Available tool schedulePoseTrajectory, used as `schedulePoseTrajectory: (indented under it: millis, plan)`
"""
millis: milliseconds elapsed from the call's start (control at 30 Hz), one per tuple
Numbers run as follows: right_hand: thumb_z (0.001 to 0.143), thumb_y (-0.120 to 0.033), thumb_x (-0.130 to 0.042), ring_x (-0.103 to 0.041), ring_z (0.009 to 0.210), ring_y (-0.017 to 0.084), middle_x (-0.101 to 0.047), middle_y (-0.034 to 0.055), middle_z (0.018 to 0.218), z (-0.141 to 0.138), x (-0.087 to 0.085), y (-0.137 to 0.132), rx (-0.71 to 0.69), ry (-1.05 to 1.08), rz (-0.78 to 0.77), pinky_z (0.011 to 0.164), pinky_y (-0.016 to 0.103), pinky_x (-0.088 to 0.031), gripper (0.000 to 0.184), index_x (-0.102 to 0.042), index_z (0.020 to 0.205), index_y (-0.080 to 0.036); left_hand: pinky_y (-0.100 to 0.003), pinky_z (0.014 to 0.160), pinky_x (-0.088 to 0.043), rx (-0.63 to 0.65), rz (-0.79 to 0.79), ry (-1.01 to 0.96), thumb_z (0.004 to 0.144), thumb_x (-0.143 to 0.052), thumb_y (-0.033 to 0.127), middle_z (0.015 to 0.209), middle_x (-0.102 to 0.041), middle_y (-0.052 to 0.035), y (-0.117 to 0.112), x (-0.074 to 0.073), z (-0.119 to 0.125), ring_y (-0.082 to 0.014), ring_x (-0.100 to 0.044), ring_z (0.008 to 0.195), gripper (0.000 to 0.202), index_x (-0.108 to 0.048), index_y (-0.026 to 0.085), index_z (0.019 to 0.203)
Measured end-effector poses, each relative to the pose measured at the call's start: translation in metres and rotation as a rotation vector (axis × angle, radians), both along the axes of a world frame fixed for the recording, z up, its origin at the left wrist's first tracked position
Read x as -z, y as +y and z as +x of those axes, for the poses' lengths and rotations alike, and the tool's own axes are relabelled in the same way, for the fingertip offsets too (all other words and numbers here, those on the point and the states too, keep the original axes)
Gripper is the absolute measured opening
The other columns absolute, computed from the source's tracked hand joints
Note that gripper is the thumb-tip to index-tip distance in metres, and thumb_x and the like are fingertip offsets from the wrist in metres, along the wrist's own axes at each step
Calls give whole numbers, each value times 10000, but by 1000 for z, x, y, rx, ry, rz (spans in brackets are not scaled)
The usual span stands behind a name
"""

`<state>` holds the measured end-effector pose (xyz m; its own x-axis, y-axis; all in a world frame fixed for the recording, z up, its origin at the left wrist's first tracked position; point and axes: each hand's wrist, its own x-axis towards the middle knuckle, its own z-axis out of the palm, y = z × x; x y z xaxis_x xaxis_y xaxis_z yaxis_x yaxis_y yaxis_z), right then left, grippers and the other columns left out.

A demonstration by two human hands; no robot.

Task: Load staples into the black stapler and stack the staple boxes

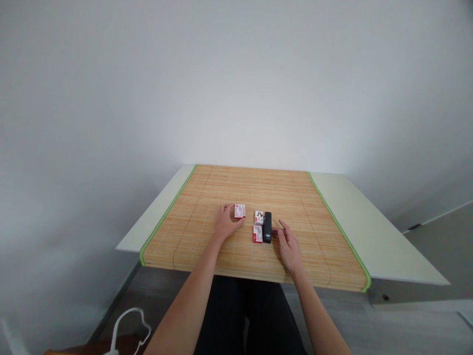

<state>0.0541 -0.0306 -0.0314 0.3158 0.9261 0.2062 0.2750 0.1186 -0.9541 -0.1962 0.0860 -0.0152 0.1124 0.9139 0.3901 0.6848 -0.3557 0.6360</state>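
Observation:
My left hand [226, 223] rests on a bamboo mat [207, 197], its fingers curled round the left side of a small red-and-white box [240, 211]. To the right lie two more small boxes, one white [259, 217] and one red and white [257, 233], side by side with a black stapler [267, 227]. On the mat just right of the stapler is my right hand [288, 245], fingers spread, fingertips touching or nearly touching it. It holds nothing.
The mat has green edging and covers the middle of a white table [369, 227] that stands against a plain white wall. A white cable loop [129, 325] lies on the floor at lower left.

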Motion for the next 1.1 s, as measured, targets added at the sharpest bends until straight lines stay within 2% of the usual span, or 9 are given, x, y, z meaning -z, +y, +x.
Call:
schedulePoseTrajectory:
  millis: [200, 333, 400, 467, 600, 733, 833, 967, 1100]
  plan:
    - [993, -636, -452, -706, 1086, 285, -757, 87, 1165, 0, 0, 0, 4, 20, -3, 1057, 521, -503, 623, -491, 1494, -268, -472, 1103, -417, -122, -62, 128, 796, -764, 441, 1342, -534, -85, -57, 9, -39, -304, -528, 1262, 586, -556, 281, 1321]
    - [979, -644, -475, -712, 1064, 296, -754, 103, 1173, 1, 1, 0, 2, 1, 2, 1031, 515, -522, 654, -473, 1511, -265, -512, 1146, -344, -139, -70, 194, 803, -750, 532, 1456, -491, -115, -68, 7, -38, -352, -450, 1347, 723, -479, 261, 1416]
    - [977, -642, -477, -715, 1050, 298, -756, 106, 1163, 1, 1, 0, 2, -11, 3, 1015, 514, -531, 651, -480, 1506, -263, -520, 1157, -321, -145, -44, 174, 835, -720, 545, 1506, -456, -128, -62, 2, -24, -362, -412, 1384, 769, -419, 253, 1480]
    - [979, -634, -476, -714, 1043, 295, -760, 104, 1148, 0, 0, 0, 5, -22, 0, 1010, 512, -532, 634, -499, 1490, -259, -511, 1174, -298, -77, -6, 148, 888, -674, 508, 1516, -461, -113, -50, -7, -5, -347, -406, 1396, 688, -431, 278, 1489]
    - [978, -610, -490, -711, 1042, 284, -758, 103, 1149, -1, -2, 1, 2, -26, -1, 1009, 498, -530, 612, -519, 1470, -246, -502, 1220, -232, 248, 22, 172, 905, -669, 483, 1501, -515, -57, -18, -22, 32, -310, -409, 1413, 529, -558, 355, 1407]
    - [968, -585, -515, -713, 1045, 283, -753, 104, 1162, -2, -4, 0, -17, -8, 5, 993, 489, -542, 600, -524, 1462, -246, -538, 1247, -158, 487, -30, 280, 909, -670, 471, 1548, -489, -29, 9, -21, 52, -285, -350, 1483, 502, -574, 404, 1396]
    - [957, -557, -550, -714, 1047, 281, -746, 106, 1170, -2, -5, 0, -42, 8, 13, 983, 481, -556, 591, -519, 1461, -249, -574, 1240, -150, 463, -11, 266, 937, -641, 409, 1520, -521, -41, 23, -13, 53, -290, -362, 1480, 434, -599, 400, 1369]
    - [940, -547, -580, -719, 1038, 278, -741, 110, 1176, -3, -3, 1, -50, 28, 15, 965, 479, -574, 598, -520, 1453, -246, -605, 1225, -168, 289, 2, 222, 955, -618, 369, 1517, -515, -61, 33, -13, 48, -308, -361, 1469, 436, -583, 375, 1389]
    - [935, -542, -595, -722, 1029, 270, -742, 109, 1171, -3, -3, 1, -35, 33, 10, 962, 477, -575, 611, -511, 1456, -234, -559, 1214, -240, 198, 43, 251, 985, -565, 383, 1530, -472, -84, 11, -23, 47, -298, -358, 1451, 492, -498, 317, 1468]
